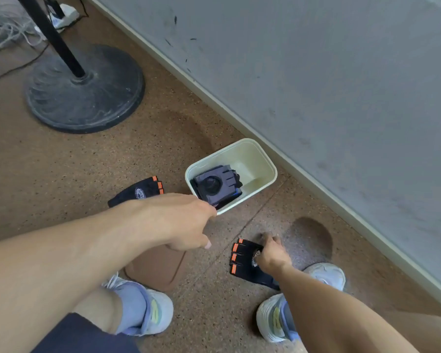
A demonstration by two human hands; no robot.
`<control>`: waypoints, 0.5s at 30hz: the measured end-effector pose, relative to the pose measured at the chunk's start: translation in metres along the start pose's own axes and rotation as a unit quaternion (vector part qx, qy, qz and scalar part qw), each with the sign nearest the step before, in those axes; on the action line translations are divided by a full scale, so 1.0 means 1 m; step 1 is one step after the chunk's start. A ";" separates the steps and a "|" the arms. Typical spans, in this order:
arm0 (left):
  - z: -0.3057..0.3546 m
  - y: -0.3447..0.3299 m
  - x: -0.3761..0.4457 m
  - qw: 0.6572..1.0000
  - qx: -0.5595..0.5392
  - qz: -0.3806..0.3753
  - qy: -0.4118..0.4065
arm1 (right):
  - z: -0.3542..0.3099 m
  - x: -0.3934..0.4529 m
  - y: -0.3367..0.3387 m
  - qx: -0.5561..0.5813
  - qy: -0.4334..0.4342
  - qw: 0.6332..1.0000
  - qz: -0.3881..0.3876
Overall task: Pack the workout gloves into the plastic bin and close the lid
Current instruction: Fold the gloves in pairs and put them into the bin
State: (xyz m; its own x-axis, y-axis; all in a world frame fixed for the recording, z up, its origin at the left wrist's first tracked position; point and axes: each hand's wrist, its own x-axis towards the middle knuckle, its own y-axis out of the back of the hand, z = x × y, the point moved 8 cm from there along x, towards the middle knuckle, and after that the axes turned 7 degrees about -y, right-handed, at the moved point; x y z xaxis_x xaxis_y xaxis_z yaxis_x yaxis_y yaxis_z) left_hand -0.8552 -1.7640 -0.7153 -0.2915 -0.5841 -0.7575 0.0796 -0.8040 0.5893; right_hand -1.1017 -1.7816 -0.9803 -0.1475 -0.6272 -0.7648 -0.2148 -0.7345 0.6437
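Note:
A cream plastic bin (261, 159) stands open on the floor by the wall, with a dark grey workout glove (218, 186) lying inside it. My left hand (183, 220) reaches to the bin's near corner, fingertips at the rim and the glove's edge; whether they grip anything is hidden. A black glove with orange finger tips (242, 258) lies on the floor in front of the bin, and my right hand (271, 254) pinches it at its middle. A second black and orange glove (138, 192) lies left of the bin. The brown lid (155, 267) lies flat beneath my left hand.
A heavy round black stand base (84, 90) with its pole sits on the floor at the upper left, with cables (8, 31) behind it. The grey wall (329, 85) and skirting run diagonally right of the bin. My two shoes are at the bottom.

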 end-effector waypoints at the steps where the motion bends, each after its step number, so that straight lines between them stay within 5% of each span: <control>1: -0.004 0.001 -0.002 1.000 0.001 -0.003 0.009 | 0.004 0.000 -0.007 -0.026 0.005 0.999 0.017; 4: -0.016 0.010 -0.007 0.999 0.003 0.008 0.035 | 0.001 -0.006 -0.013 -0.090 0.016 0.993 0.069; 8: -0.030 0.015 -0.016 0.997 -0.004 0.009 0.070 | -0.034 -0.013 -0.021 -0.227 0.080 0.970 0.040; 15: -0.067 -0.002 -0.042 0.992 0.013 -0.024 0.120 | -0.170 -0.067 -0.042 -0.003 0.222 0.972 -0.082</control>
State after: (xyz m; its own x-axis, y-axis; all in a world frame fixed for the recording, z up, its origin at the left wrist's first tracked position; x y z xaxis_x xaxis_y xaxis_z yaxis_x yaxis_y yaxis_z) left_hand -0.7790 -1.7453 -0.7032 -0.0596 -0.5576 -0.8280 0.0462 -0.8301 0.5557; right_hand -0.9186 -1.7530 -0.9517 0.3199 -0.5500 -0.7714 -0.1937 -0.8350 0.5150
